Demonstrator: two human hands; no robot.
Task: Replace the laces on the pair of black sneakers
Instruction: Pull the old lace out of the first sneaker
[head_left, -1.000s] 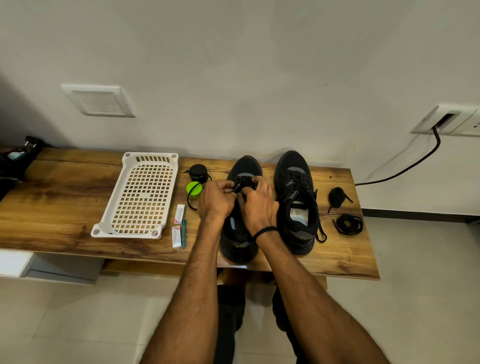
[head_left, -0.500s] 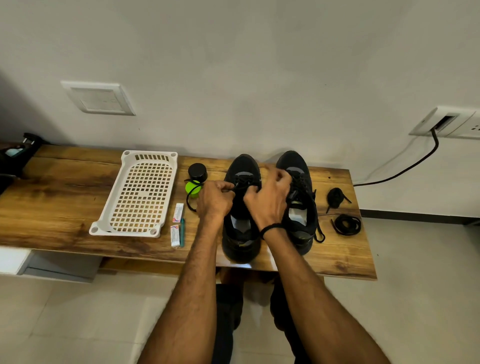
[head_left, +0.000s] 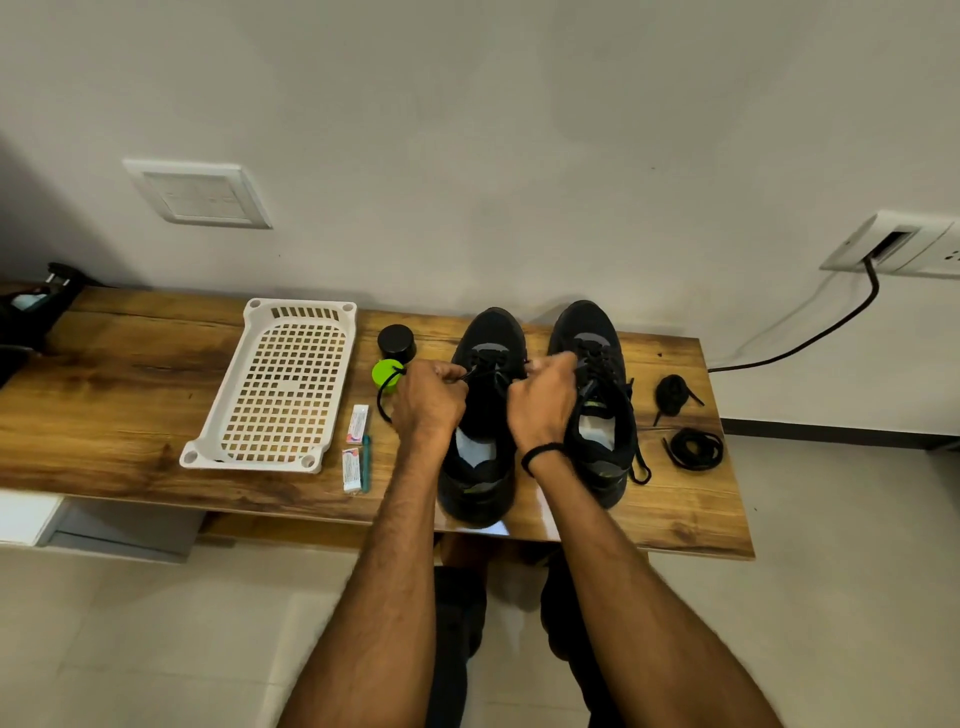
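- On the desk (head_left: 130, 395), left sneaker (head_left: 488, 332) and right sneaker (head_left: 587, 327) stand side by side, toes to the wall.
- Left hand (head_left: 428, 405) pinches the lace (head_left: 485, 371) over the left sneaker.
- Right hand (head_left: 545, 408) grips its other end.

A glossy brown wooden tabletop with dark grain streaks (head_left: 104, 415) runs along a plain off-white painted wall (head_left: 467, 130). On the wall above the tabletop's left half sits a white rectangular blank cover plate (head_left: 200, 195). Above its right end a white plastic socket box (head_left: 893, 244) is mounted, and a black power cable (head_left: 810, 343) hangs from it in a curve down to the tabletop's far right corner. Below that corner a dark skirting strip (head_left: 831, 428) lines the wall's foot. Pale beige floor tiles (head_left: 156, 623) spread beneath the tabletop, and a white boxy unit (head_left: 26, 519) shows under its left end. The light is soft and even, and the wall darkens into shadow above the tabletop's left end.
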